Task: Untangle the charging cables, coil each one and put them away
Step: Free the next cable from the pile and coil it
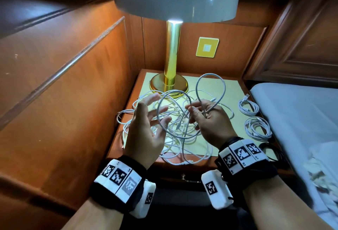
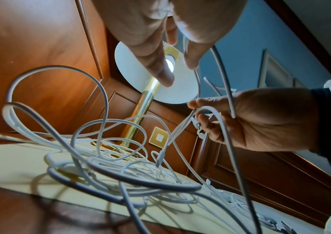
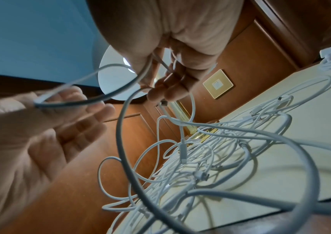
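Note:
A tangle of white charging cables lies on the yellow mat of the bedside table. My right hand is raised over it and grips loops of one grey-white cable, which arches up above the fingers. My left hand hovers beside it with fingers spread, and a loop of that cable passes across the fingers without being gripped. Two coiled white cables lie at the mat's right edge.
A brass lamp with a white shade stands at the back of the table, its base touching the tangle. Wood panelling closes in the left and back. A bed with white sheets runs along the right. A drawer knob shows below the table front.

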Tool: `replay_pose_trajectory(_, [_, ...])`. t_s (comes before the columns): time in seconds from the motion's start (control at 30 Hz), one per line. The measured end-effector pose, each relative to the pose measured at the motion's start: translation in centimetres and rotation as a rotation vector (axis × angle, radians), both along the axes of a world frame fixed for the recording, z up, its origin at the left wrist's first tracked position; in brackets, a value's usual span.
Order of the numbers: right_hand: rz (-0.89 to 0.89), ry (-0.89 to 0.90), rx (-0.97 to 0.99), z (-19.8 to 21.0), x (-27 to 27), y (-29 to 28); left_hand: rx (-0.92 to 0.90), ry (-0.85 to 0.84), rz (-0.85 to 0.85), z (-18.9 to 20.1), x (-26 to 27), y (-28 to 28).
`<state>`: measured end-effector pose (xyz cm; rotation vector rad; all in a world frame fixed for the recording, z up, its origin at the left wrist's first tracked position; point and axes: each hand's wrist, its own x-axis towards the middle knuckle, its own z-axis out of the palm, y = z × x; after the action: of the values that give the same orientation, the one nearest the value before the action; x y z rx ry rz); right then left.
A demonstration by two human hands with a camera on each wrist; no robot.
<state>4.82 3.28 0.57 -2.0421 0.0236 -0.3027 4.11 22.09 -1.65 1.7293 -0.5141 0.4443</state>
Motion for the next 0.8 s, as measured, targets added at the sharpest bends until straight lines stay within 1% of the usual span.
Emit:
replay_pose_trajectory(0.07, [0.013, -0.028, 0.059, 0.4, -0.1, 0.0, 0.022, 0.062, 0.037, -0.4, 0.2, -0.2])
replay_pose_trajectory(0.13, [0.033, -0.039, 0.098, 0.5, -0.2, 0.0, 0.097, 0.084, 0.099, -0.9, 0.3, -0.3])
replay_pose_trajectory(0.2, [0.066, -0.038, 0.113, 0.7, -0.3, 0.0, 0.171, 0.101, 0.104, -1.1, 0.2, -0.6])
replay_pose_trajectory(0.33, [0.102, -0.054, 0.128, 0.9, -0.5, 0.3, 0.225, 0.272, -0.012, -1.2, -0.3, -1.3])
replay_pose_trajectory(0.5, [0.081, -0.114, 0.126, 1.4, -0.8, 0.5, 0.198, 0.381, -0.150, -1.7, -0.5, -1.8])
replay_pose_trajectory(0.6, [0.033, -0.163, 0.112, 1.4, -0.8, 0.2, 0.190, 0.400, -0.171, -1.8, -0.5, -1.7])
replay_pose_trajectory(0.7, [-0.015, -0.180, 0.137, 1.2, -0.6, -0.2, 0.267, 0.353, -0.125, -2.0, -0.3, -1.4])
replay_pose_trajectory(0.8, [-0.053, -0.185, 0.160, 1.3, -0.4, -0.5, 0.296, 0.310, -0.114, -2.0, -0.2, -1.2])
